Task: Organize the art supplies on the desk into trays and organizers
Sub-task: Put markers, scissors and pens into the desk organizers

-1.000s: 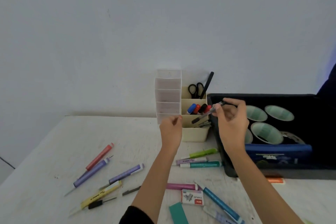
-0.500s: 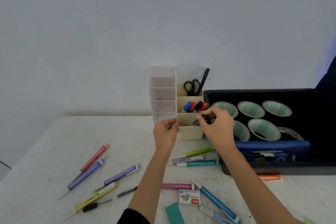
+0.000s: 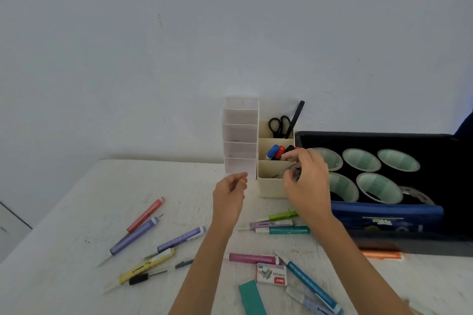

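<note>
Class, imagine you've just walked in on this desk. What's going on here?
A person is tidying art supplies. Their right hand pinches a dark pen at the front compartment of the cream organizer, which already holds scissors and markers. The left hand is at the foot of the white organizer; contact is unclear. Loose pens lie on the desk, and tape rolls sit in the black tray.

At the far edge of the tabletop [image 3: 102,199], the right hand [image 3: 308,186] pinches a dark pen [image 3: 294,176] at the front compartment of the cream organizer [image 3: 271,188]; the left hand [image 3: 229,193] hovers, fingers curled, just before the white organizer [image 3: 240,151].
</note>
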A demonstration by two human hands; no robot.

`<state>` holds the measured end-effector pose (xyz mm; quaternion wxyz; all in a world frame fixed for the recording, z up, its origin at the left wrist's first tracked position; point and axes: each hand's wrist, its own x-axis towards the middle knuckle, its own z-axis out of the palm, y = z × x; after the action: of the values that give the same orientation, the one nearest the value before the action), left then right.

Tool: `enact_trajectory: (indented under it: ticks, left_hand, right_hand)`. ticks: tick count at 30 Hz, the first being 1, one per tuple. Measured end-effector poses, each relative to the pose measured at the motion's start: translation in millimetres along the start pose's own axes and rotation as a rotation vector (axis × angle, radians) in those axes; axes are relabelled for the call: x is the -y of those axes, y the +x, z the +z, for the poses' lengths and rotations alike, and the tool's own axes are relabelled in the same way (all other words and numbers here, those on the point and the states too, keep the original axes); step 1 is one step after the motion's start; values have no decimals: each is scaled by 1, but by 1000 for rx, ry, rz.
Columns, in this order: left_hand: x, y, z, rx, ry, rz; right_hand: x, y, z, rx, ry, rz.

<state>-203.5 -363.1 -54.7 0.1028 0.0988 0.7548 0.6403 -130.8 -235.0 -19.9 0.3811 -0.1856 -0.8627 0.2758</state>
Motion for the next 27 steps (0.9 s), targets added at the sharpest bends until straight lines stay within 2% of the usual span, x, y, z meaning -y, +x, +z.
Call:
enact_trajectory:
  ticks: [3, 6, 10, 13, 15, 19, 23, 27]
  left_hand:
    - [3, -12, -29, -94, -23, 28]
    - [7, -24, -62, -177, -52, 35]
    - [12, -37, -106, -317, -108, 0]
    - [12, -48, -130, -392, -144, -17]
    - [13, -56, -140, -428, -149, -23]
    - [16, -62, -148, -463, -145, -27]
    - [16, -56, -139, -464, -169, -27]
    - [11, -44, -112, -380, -171, -24]
  right_hand:
    - [18, -19, 16, 171, 118, -42]
    - [37, -44, 36, 509, 170, -86]
    - [57, -78, 63, 772, 74, -276]
    - [65, -94, 81, 908, -159, -393]
    - [67, -98, 89, 926, -245, -436]
    - [61, -92, 87, 940, -157, -411]
    - [52, -74, 68, 931, 193, -144]
    - [44, -46, 37, 799, 488, 97]
